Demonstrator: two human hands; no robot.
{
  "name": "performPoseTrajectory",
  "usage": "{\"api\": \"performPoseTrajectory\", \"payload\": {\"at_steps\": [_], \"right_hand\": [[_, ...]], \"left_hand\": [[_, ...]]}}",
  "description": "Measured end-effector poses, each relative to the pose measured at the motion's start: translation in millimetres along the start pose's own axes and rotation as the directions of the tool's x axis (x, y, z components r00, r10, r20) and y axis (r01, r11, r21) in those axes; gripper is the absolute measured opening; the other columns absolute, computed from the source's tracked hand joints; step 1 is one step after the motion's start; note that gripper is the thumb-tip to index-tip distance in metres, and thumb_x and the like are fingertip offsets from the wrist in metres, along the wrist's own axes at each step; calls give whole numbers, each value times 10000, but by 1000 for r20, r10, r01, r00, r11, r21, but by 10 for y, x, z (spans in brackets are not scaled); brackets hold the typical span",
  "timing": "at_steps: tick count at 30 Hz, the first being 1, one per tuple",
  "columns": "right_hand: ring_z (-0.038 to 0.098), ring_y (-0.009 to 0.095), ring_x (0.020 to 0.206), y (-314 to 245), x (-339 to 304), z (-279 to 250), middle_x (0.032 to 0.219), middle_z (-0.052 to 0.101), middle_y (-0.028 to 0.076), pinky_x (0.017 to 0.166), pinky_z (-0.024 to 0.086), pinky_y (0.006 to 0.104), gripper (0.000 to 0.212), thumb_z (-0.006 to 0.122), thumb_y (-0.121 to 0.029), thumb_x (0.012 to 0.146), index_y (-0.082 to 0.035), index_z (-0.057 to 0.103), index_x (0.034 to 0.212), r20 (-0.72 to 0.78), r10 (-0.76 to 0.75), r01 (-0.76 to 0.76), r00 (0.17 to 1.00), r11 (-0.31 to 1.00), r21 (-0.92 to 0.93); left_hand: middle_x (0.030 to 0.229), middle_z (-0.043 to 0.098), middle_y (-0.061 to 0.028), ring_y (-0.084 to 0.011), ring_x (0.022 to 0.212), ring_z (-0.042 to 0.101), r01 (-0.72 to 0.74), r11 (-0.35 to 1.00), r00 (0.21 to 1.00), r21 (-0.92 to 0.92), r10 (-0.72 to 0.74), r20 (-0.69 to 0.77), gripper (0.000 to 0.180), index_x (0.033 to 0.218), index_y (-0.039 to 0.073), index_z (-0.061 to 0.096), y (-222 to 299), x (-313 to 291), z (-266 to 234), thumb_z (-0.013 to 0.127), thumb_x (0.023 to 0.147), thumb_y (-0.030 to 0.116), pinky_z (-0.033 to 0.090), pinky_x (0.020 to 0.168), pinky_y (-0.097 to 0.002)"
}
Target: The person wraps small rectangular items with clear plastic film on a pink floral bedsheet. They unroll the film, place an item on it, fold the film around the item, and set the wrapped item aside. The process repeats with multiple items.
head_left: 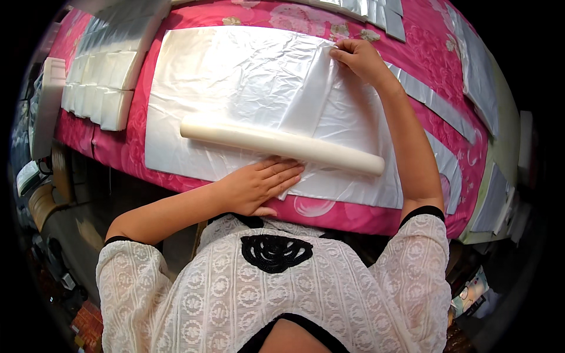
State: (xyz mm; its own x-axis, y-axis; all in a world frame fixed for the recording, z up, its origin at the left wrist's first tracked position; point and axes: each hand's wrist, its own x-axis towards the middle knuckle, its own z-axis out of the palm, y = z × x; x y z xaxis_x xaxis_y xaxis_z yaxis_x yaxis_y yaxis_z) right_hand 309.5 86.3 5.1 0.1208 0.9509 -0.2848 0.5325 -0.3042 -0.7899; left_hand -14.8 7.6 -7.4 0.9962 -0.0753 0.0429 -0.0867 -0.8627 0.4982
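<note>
A large stack of thin, whitish plastic sheeting [194, 76] lies spread over the pink flowered cloth. Across its near half rests a long cream-white roll or tube [282, 144], slanting down to the right. My left hand [268, 182] lies flat, fingers stretched, on the near edge of the sheeting just below the roll. At the far right, my right hand [353, 57] pinches the far edge of a narrow folded plastic strip [312, 88]. That strip runs from my right fingertips down toward the roll, which hides its middle.
Overlapping stacks of folded white plastic [97, 82] cover the table's left side. More folded plastic [376, 15] lies at the far edge, with long plastic strips [438, 103] and sheets [474, 65] at right. The pink cloth [347, 217] shows along the near edge. A brown stool [44, 203] stands lower left.
</note>
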Motion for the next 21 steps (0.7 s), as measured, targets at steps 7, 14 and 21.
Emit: {"api": "performPoseTrajectory", "payload": {"at_steps": [7, 14, 21], "right_hand": [[577, 146, 785, -182, -521, 154, 922, 633, 61, 707, 474, 279, 305, 644, -198, 802, -50, 625, 1068, -218, -152, 171, 964, 983, 73], [546, 281, 969, -345, -1595, 898, 1079, 587, 109, 818, 463, 363, 446, 648, -65, 749, -98, 564, 1186, 152, -441, 466, 884, 855, -229], [551, 253, 978, -167, -691, 425, 1075, 613, 37, 834, 465, 349, 399, 633, -66, 762, -154, 595, 1150, -82, -522, 440, 849, 783, -440]], "left_hand": [[1454, 252, -159, -277, 1360, 211, 105, 993, 994, 62, -107, 36, 752, 1367, -32, 289, 200, -58, 232, 420, 840, 487, 141, 1115, -425], [1453, 267, -144, -266, 1360, 226, 199, 973, 980, 119, -200, 2, 670, 1371, -3, 301, 348, -32, 347, 402, 872, 432, 147, 1106, -436], [1463, 257, -126, -243, 1377, 186, 196, 964, 980, 182, -198, -7, 660, 1367, 17, 321, 371, -33, 325, 404, 871, 443, 93, 1115, -433]]}}
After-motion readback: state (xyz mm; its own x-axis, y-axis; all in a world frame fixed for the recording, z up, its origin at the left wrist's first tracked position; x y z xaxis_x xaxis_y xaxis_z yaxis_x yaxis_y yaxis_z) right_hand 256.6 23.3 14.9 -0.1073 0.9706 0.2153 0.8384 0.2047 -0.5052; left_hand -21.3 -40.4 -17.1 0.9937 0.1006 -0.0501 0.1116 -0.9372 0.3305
